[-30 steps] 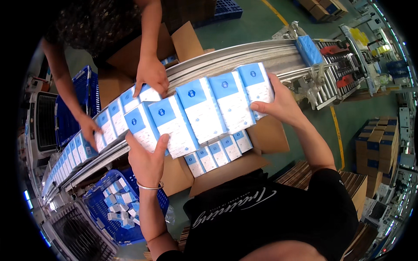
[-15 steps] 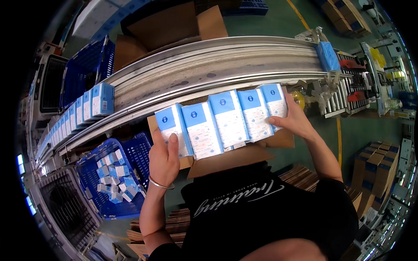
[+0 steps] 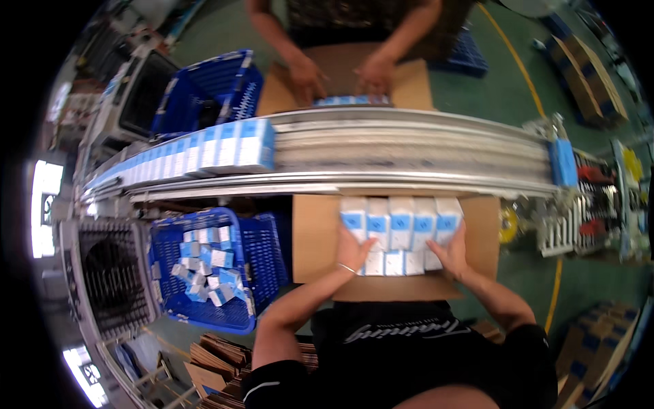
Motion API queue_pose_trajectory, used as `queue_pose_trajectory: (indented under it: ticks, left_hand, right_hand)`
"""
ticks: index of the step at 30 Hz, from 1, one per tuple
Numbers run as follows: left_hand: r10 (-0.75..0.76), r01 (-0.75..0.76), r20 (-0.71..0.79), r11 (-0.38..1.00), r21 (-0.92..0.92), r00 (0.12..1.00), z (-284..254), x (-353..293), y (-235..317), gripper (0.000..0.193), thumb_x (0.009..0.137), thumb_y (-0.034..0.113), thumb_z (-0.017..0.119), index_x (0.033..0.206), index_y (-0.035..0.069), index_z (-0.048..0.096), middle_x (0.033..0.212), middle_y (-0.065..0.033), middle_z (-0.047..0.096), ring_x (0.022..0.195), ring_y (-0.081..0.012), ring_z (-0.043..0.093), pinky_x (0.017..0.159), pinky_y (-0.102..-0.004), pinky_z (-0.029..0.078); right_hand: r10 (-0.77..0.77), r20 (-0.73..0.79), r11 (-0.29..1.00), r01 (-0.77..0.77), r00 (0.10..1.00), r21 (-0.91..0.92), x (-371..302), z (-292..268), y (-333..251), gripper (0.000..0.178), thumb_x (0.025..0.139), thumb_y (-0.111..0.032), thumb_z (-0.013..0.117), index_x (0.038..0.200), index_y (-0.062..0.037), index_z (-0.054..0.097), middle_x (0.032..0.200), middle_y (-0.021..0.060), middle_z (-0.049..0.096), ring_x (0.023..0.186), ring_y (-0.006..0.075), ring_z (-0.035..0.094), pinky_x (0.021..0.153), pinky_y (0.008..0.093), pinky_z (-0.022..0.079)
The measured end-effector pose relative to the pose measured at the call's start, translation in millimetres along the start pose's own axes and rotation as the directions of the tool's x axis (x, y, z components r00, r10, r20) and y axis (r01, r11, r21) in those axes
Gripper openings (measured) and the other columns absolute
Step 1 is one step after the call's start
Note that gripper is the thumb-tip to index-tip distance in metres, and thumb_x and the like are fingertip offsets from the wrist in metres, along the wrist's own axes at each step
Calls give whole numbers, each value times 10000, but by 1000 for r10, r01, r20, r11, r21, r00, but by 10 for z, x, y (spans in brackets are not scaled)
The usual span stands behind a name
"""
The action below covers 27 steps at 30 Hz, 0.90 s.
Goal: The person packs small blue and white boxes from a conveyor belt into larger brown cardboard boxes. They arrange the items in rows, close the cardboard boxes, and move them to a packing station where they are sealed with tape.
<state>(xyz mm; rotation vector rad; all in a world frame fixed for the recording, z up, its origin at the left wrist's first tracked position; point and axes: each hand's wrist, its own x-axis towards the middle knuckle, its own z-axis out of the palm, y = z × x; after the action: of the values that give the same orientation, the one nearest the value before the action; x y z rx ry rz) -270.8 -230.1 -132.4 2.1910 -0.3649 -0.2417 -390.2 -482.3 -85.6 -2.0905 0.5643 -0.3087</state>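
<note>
A row of several blue-and-white packs (image 3: 400, 223) is squeezed between my two hands, inside an open cardboard carton (image 3: 315, 238) in front of me. My left hand (image 3: 353, 251) presses on the left end of the row, thumb on the front. At the right end my right hand (image 3: 451, 253) grips the same way. Nearer to me, more packs (image 3: 394, 264) of the same kind show in the carton, just below the held row. The carton's flaps are folded outward. The bottoms of the held packs are hidden.
Beyond the carton runs a conveyor (image 3: 409, 153), with a line of packs (image 3: 225, 146) at its left. A blue basket (image 3: 204, 313) of loose packs stands left. Across the conveyor, a co-worker's hands (image 3: 308, 76) reach into another carton (image 3: 413, 85). A blue basket (image 3: 174, 112) stands beside it.
The row of packs has gone from being held tilted above the carton to upright inside it, my hands still at both ends. A co-worker's hands have come into view.
</note>
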Motion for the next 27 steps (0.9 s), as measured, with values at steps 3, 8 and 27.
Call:
queue_pose_trajectory:
  ticks: [3, 8, 27]
  left_hand:
    - [-76, 71, 18, 978, 197, 997, 207, 76, -141, 934, 767, 454, 665, 1289, -163, 198, 1244, -359, 367, 1168, -471, 387, 1008, -449, 311]
    - [-496, 370, 248, 829, 419, 832, 507, 663, -81, 716, 856, 429, 560, 1263, -124, 357, 1217, -298, 464, 1105, -424, 496, 925, -424, 416]
    - [127, -162, 162, 961, 224, 979, -1312, 872, 833, 286, 850, 361, 558, 970, 109, 623, 802, -117, 665, 714, -326, 641, 640, -400, 512]
  right_hand:
    - [-8, 33, 973, 15, 999, -228, 16, 185, 87, 949, 670, -254, 787, 1321, 99, 192, 1222, 272, 377, 1134, 379, 410, 986, 431, 331]
    - [180, 138, 844, -81, 974, -530, 366, 362, 355, 957, 738, -413, 714, 1292, 153, 177, 1173, 287, 422, 1025, 394, 498, 871, 415, 427]
    - [226, 791, 728, 441, 568, -525, 436, 350, 135, 693, 816, -465, 592, 1370, -121, 358, 1364, 288, 327, 1188, 488, 402, 902, 453, 458]
